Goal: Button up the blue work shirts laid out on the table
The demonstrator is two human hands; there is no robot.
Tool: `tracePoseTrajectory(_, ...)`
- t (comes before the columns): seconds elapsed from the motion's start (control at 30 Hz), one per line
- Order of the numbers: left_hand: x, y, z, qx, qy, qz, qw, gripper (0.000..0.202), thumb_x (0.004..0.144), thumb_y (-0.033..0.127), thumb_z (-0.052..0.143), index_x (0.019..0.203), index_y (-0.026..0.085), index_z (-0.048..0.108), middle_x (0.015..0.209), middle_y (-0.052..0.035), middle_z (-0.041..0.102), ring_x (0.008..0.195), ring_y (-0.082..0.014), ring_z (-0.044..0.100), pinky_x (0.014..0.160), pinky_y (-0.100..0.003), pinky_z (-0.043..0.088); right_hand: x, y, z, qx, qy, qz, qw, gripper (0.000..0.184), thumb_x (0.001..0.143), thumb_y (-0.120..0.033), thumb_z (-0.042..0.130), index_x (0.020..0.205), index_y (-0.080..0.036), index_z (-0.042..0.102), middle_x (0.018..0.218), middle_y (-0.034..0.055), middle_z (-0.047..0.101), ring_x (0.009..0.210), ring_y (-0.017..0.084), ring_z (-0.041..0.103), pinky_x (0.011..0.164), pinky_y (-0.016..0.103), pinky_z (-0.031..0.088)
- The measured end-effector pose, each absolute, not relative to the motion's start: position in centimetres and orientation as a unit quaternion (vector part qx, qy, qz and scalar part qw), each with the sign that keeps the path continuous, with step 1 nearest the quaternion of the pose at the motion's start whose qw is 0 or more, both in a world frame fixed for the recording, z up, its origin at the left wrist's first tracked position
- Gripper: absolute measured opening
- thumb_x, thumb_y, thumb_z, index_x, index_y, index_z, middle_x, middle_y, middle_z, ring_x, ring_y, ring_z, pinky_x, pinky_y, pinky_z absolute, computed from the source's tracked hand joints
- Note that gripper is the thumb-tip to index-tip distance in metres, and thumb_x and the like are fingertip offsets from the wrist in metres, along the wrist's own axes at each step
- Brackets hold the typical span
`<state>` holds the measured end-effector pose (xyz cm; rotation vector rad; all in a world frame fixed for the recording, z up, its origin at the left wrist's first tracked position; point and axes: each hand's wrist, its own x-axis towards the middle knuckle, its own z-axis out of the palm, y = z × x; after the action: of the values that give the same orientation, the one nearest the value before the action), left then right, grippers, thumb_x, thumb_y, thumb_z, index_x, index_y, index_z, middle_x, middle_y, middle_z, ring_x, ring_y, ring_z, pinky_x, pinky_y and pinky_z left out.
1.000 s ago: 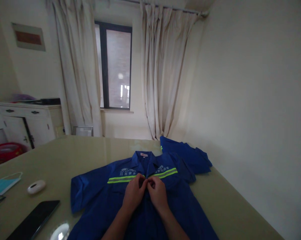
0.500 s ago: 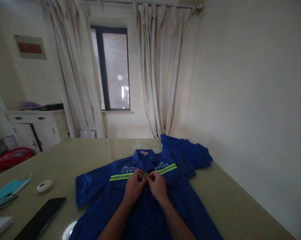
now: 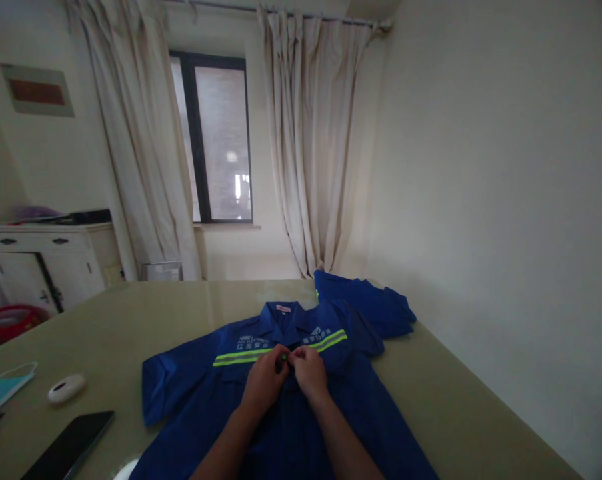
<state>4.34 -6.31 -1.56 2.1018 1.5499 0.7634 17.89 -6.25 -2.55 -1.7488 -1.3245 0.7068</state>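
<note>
A blue short-sleeved work shirt with yellow-green reflective stripes and pale lettering lies spread front up, its collar away from me. My left hand pinches the shirt's front edge at the stripe, where a bit of yellow-green shows between the fingers. Close against it, my right hand pinches the other front edge at the same height. The fingertips of both hands almost meet over the front opening. Any button there is hidden by the fingers.
Behind the shirt's right shoulder lies a folded blue garment. Along the table's left side are a black phone, a white oval object and a light-blue mask. A wall borders the right edge.
The view has turned slightly right, so everything sits further left. Both hands stay at the shirt front; the left fingers have tilted, showing a bit of the yellow-green strip.
</note>
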Motion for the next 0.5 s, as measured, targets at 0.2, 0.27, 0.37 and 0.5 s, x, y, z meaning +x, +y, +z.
tracePoseTrajectory(0.2,4.5,-6.9,-1.3,0.76,0.568,0.255,0.183,0.022,0.093,0.017,0.057,0.11,0.029,0.066,0.079,0.0041,0.068,0.08,-0.0155,0.065,0.066,-0.022,0.035,18.2,-5.2,-2.7,-0.698,-0.508,0.323,0.387,0.018,0.077,-0.024,0.057,0.08,-0.022,0.075,0.062,0.0011,0.074,0.059,0.018,0.069,0.056,0.023,0.044)
tracePoseTrajectory(0.27,4.6,-7.1,-1.2,0.762,0.574,0.245,0.172,0.021,0.096,0.019,0.055,0.112,0.029,0.064,0.079,0.0037,0.068,0.08,-0.0159,0.065,0.065,-0.022,0.033,18.3,-4.9,-2.7,-0.699,-0.502,0.336,0.382,0.018,0.076,-0.024,0.057,0.079,-0.022,0.075,0.055,0.0007,0.07,0.054,0.018,0.067,0.053,0.024,0.043)
tracePoseTrajectory(0.37,4.8,-7.2,-1.0,0.765,0.582,0.227,0.155,0.023,0.097,0.02,0.052,0.116,0.029,0.061,0.088,0.002,0.072,0.086,-0.0166,0.068,0.067,-0.023,0.035,18.3,-4.5,-2.6,-0.702,-0.496,0.345,0.377,0.016,0.075,-0.025,0.058,0.076,-0.021,0.074,0.05,0.0006,0.067,0.048,0.019,0.066,0.049,0.025,0.043)
tracePoseTrajectory(0.5,5.1,-7.1,-0.8,0.767,0.594,0.201,0.133,0.022,0.099,0.022,0.048,0.118,0.028,0.057,0.095,0.0001,0.074,0.092,-0.0186,0.07,0.071,-0.025,0.038,18.3,-4.4,-2.6,-0.711,-0.494,0.328,0.379,0.015,0.076,-0.027,0.059,0.076,-0.023,0.073,0.053,0.0017,0.069,0.051,0.02,0.068,0.051,0.026,0.043)
